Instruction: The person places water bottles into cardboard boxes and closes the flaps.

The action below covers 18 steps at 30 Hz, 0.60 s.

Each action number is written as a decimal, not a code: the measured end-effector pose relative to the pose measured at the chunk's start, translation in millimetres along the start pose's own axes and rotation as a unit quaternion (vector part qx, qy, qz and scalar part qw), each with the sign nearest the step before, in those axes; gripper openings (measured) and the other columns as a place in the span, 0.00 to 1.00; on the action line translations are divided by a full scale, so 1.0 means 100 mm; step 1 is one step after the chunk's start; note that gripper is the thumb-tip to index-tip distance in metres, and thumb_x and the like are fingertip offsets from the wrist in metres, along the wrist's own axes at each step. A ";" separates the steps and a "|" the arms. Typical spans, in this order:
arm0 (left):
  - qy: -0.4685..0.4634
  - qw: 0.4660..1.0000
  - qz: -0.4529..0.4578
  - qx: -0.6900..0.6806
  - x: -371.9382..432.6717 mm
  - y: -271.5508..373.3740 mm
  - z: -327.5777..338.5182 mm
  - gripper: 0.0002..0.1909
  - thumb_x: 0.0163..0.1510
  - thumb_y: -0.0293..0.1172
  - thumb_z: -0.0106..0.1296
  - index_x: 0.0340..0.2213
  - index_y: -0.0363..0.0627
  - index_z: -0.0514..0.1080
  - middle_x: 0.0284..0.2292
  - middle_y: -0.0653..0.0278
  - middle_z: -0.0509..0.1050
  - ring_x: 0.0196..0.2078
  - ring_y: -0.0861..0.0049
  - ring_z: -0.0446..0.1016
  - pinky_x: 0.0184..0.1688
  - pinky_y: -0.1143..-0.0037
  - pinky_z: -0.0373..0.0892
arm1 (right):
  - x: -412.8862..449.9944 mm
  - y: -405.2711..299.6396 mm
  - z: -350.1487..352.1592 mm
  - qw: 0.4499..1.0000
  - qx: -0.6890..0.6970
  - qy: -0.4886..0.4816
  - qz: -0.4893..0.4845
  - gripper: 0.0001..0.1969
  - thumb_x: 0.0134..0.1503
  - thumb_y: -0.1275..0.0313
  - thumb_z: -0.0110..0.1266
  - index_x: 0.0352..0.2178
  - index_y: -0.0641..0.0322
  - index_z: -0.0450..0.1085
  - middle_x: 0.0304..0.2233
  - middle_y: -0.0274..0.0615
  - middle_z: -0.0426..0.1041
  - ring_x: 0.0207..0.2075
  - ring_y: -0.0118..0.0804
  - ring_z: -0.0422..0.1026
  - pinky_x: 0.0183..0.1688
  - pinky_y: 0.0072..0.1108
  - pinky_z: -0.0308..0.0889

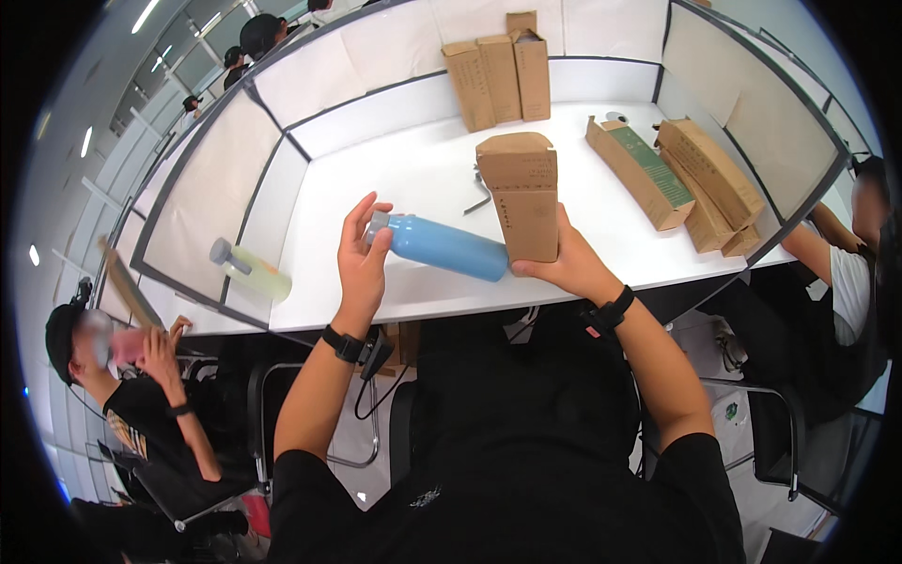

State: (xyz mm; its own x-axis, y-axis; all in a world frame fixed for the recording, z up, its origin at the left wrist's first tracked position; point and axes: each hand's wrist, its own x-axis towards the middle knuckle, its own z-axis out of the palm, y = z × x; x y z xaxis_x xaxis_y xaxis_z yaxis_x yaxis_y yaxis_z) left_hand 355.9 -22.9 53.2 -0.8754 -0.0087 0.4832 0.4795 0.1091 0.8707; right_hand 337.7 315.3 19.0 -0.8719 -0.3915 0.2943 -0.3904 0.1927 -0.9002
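My left hand [361, 261] grips a blue bottle [451, 247] by its grey cap [379, 227]. The bottle lies tilted over the white table, its base pointing right and reaching the side of a brown cardboard box [527, 218]. Whether base and box touch, I cannot tell. My right hand [572, 261] is closed around the lower right of that box and holds it upright, with a top flap raised. Small printed writing marks the box. Behind it, a dark bent piece [479, 197] lies on the table, partly hidden.
Several cardboard boxes [493, 81] stand against the back panel. More boxes [712, 183] lie at the right, beside a box with a green panel [645, 173]. A pale green bottle [257, 271] is at the left divider. People sit on both sides, beyond the partitions [211, 176].
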 end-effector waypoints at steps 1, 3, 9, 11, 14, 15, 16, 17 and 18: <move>0.012 1.000 -0.004 -0.013 0.01 -0.02 0.04 0.32 0.66 0.32 0.56 0.66 0.40 0.57 0.55 0.53 0.72 0.57 0.67 0.74 0.58 0.69 0.70 | 0.00 0.01 -0.01 1.000 -0.004 0.007 0.000 0.49 0.51 0.59 0.75 0.64 0.63 0.50 0.54 0.59 0.72 0.56 0.50 0.74 0.58 0.33 0.68; 0.056 0.997 0.028 0.033 0.07 0.02 0.03 0.32 0.66 0.33 0.55 0.67 0.41 0.57 0.57 0.52 0.72 0.56 0.68 0.74 0.58 0.70 0.70 | -0.01 0.03 0.01 0.998 -0.048 -0.001 -0.027 0.48 0.51 0.58 0.74 0.64 0.64 0.51 0.54 0.61 0.72 0.56 0.52 0.74 0.59 0.33 0.68; 0.092 0.988 0.094 0.077 0.22 0.29 0.19 0.38 0.60 0.27 0.62 0.66 0.41 0.56 0.62 0.50 0.66 0.58 0.66 0.74 0.60 0.68 0.72 | -0.01 0.08 -0.01 0.999 -0.026 -0.012 -0.020 0.47 0.52 0.65 0.68 0.66 0.66 0.47 0.53 0.63 0.71 0.55 0.54 0.73 0.58 0.34 0.67; 0.065 0.988 0.104 0.088 0.21 0.27 0.24 0.35 0.62 0.24 0.58 0.66 0.39 0.56 0.61 0.51 0.69 0.59 0.66 0.73 0.60 0.69 0.71 | -0.01 0.10 -0.02 0.999 -0.032 -0.024 -0.023 0.47 0.53 0.67 0.66 0.66 0.66 0.45 0.52 0.65 0.71 0.55 0.55 0.74 0.59 0.34 0.67; 0.055 0.994 0.061 0.069 0.18 0.19 0.31 0.38 0.60 0.28 0.63 0.66 0.44 0.58 0.61 0.53 0.67 0.60 0.67 0.70 0.61 0.67 0.70 | -0.01 0.09 -0.01 0.999 -0.031 -0.029 -0.024 0.47 0.53 0.67 0.66 0.66 0.67 0.44 0.51 0.65 0.71 0.54 0.55 0.74 0.59 0.34 0.67; 0.053 0.994 0.046 0.080 0.20 0.18 0.35 0.41 0.58 0.31 0.66 0.67 0.46 0.57 0.61 0.55 0.65 0.61 0.67 0.69 0.62 0.66 0.69 | 0.00 0.09 -0.02 0.999 -0.021 -0.032 -0.014 0.47 0.53 0.67 0.66 0.66 0.67 0.44 0.51 0.65 0.71 0.54 0.55 0.74 0.59 0.34 0.67; 0.058 0.994 0.044 0.077 0.21 0.15 0.38 0.44 0.57 0.32 0.67 0.68 0.48 0.56 0.61 0.56 0.64 0.62 0.69 0.67 0.63 0.66 0.68 | 0.01 0.11 -0.02 0.999 -0.024 -0.031 -0.015 0.47 0.53 0.67 0.66 0.66 0.67 0.44 0.51 0.65 0.71 0.54 0.55 0.74 0.59 0.34 0.67; 0.058 0.994 0.047 0.075 0.23 0.14 0.40 0.44 0.57 0.32 0.67 0.68 0.48 0.56 0.61 0.56 0.64 0.62 0.69 0.67 0.63 0.66 0.68 | 0.00 0.14 -0.01 0.999 -0.024 -0.023 -0.026 0.47 0.53 0.67 0.66 0.66 0.67 0.45 0.51 0.65 0.71 0.54 0.54 0.74 0.58 0.34 0.67; 0.063 0.994 0.048 0.075 0.24 0.12 0.41 0.46 0.57 0.32 0.68 0.69 0.48 0.53 0.61 0.56 0.64 0.61 0.68 0.67 0.63 0.66 0.68 | -0.01 0.14 0.00 0.999 -0.023 -0.014 -0.036 0.47 0.53 0.66 0.66 0.66 0.67 0.45 0.51 0.65 0.71 0.54 0.54 0.74 0.58 0.34 0.67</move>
State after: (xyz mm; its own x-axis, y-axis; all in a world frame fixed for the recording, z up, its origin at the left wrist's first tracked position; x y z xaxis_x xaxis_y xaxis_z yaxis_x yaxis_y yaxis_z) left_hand 338.6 18.7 71.6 -0.8069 -0.1146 0.5795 0.5382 0.2616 0.8012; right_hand 333.1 317.9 5.9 -0.8325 -0.4307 0.3484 -0.4659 0.2042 -0.8610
